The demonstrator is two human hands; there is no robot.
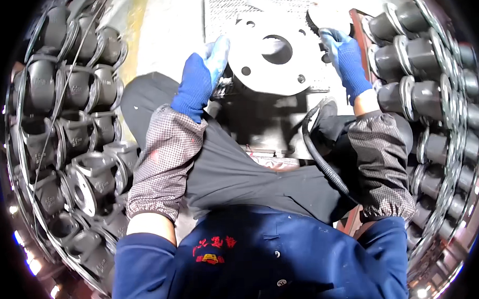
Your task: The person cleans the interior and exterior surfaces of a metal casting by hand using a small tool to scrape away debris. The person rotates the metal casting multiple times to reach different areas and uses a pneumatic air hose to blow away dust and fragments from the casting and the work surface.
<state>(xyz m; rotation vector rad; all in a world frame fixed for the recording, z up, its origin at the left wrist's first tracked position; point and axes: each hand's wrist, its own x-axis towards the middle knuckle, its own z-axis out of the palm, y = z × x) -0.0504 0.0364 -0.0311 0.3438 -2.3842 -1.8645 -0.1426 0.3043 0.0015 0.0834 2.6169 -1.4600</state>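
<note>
In front of me is a flanged metal casting (258, 77), its pale round face turned up, with a large central hole and several smaller bolt holes. My left hand (207, 66), in a blue knitted glove with a lighter palm, is closed at the casting's left rim. On the opposite side my right hand (346, 53), gloved alike, has its fingers bent at the right rim; glare and a dark gap partly hide the contact there. The casting's underside lies in deep shadow. Just beyond my right fingertips sits a bright disc with a dark, toothed-looking edge (313, 21).
Dark flanged castings (78, 134) are stacked high on my left, and more (405, 59) on my right, beside a reddish metal post (359, 34). A black corrugated hose (319, 157) curves past my right leg. A pale textured surface (226, 10) lies ahead, washed out by light.
</note>
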